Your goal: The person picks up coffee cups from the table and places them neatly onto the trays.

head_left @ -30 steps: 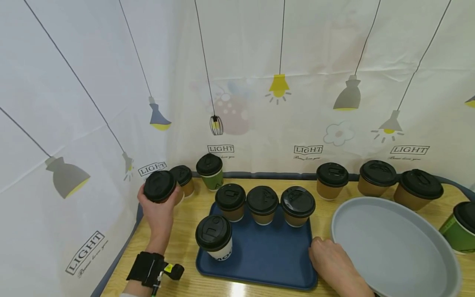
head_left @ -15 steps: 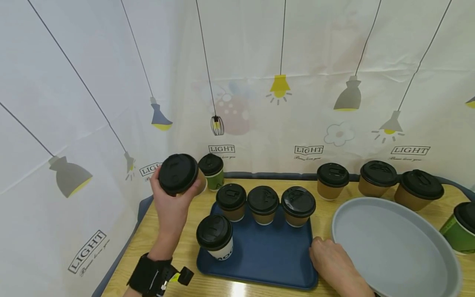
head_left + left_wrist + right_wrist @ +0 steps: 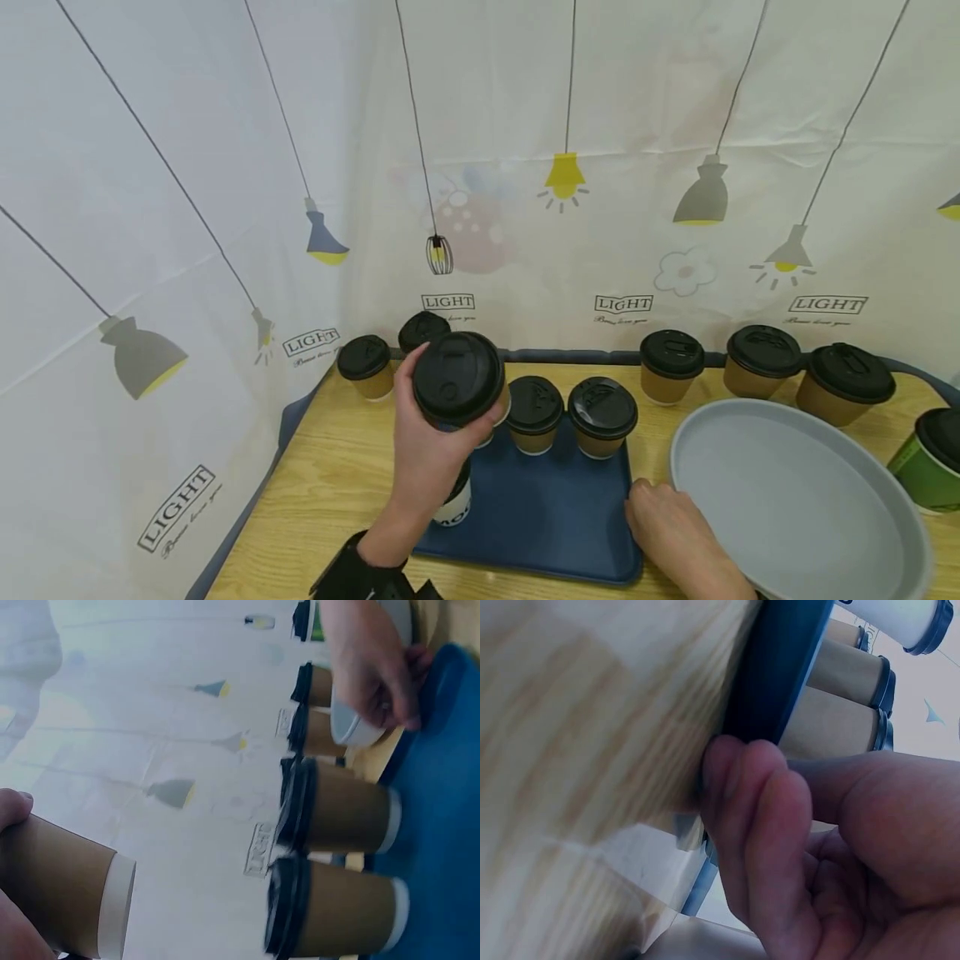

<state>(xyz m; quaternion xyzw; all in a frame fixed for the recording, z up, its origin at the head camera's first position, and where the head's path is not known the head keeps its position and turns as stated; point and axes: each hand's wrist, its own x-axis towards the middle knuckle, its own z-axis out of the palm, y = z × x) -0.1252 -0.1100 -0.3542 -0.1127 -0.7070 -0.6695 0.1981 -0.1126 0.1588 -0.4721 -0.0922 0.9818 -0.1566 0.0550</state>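
Observation:
My left hand (image 3: 427,471) grips a brown paper coffee cup (image 3: 56,881) by its sides, its black lid (image 3: 459,379) facing up. The cup is held above the back left of a blue tray (image 3: 547,533). On that tray stand brown lidded cups (image 3: 535,417) in a back row; the leftmost is mostly hidden by the held cup. A white lidded cup (image 3: 453,507) at the tray's left is partly covered by my left hand. My right hand (image 3: 671,529) holds the tray's right edge, fingers (image 3: 776,832) curled at its underside in the right wrist view.
At the back left stand a brown cup (image 3: 367,375) and another black-lidded cup (image 3: 422,329). A grey oval tray (image 3: 802,500) lies right of my right hand. Behind it are brown cups (image 3: 667,379), with a green cup (image 3: 930,467) at far right. A printed curtain (image 3: 525,250) hangs behind.
My left hand has carried the brown cup from the back left rightward to above the blue tray, uncovering the brown cup at back left. My right hand has stayed on the tray edge.

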